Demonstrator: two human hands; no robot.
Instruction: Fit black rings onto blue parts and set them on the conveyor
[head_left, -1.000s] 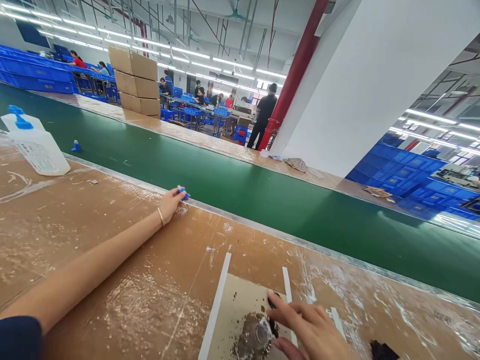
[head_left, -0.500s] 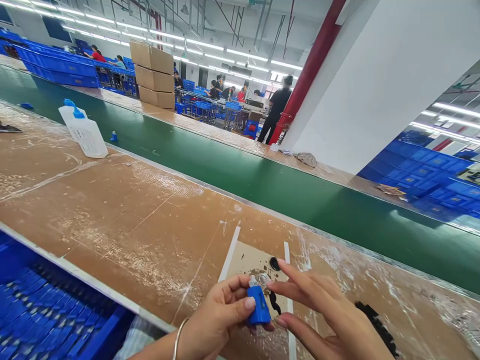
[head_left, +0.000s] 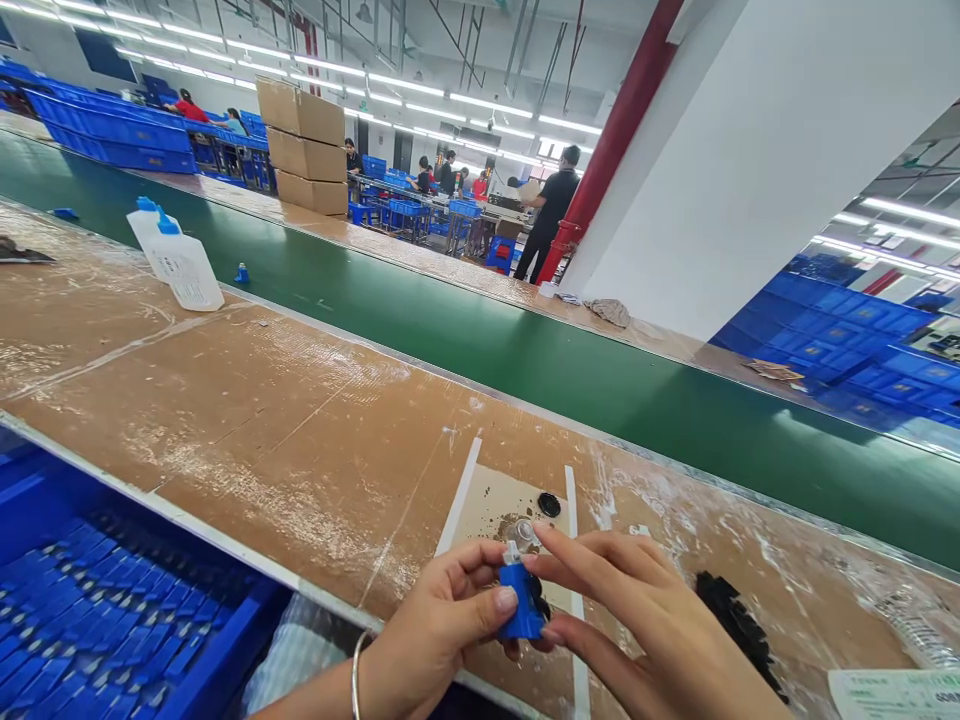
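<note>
My left hand is closed around a small blue plastic housing with a clear nozzle-like tip pointing up. A black wavy part lies against the housing's right side. My right hand has its thumb below and a fingertip above this black part, pinching it against the housing. Its index finger stretches out near a clear ring on the worktop. Just beyond the fingers, a round black cap-like piece rests on a beige sheet between white tape strips.
Black toothed strips lie to the right. At lower left a blue crate holds several blue parts. A green conveyor belt runs across behind the brown worktop. Two white bottles stand at the left. People work in the background.
The black wavy part has come up against the blue housing's side. My right index finger has moved off the round black piece, toward the clear ring. The view has shifted slightly.
</note>
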